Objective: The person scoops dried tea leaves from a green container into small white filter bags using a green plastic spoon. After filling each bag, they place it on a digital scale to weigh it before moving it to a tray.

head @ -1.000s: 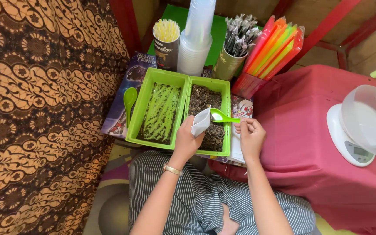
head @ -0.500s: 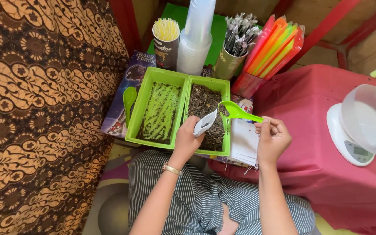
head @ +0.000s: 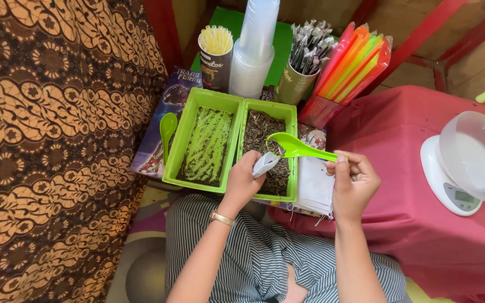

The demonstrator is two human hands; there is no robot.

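My left hand [head: 243,180] grips a small white paper pouch [head: 266,164] over the right green tray [head: 295,124], which is filled with dark dried leaves. My right hand [head: 353,182] holds a green plastic spoon [head: 294,147] by its handle, the bowl hovering above the same tray just beside the pouch's mouth. The left green tray [head: 189,124] holds only a thin layer of dark crumbs. A stack of white pouches [head: 316,185] lies under my right hand.
A second green spoon [head: 166,129] lies left of the trays. Behind stand a cup of yellow straws [head: 215,49], stacked clear cups [head: 253,50], a cup of wrapped straws [head: 301,62] and coloured straws [head: 348,62]. A white scale with a clear bowl [head: 472,160] sits on the red cloth [head: 388,191].
My right hand has drawn the spoon out of the pouch and to the right, then eased it back left above the tray. My left hand has lowered and tilted the pouch.
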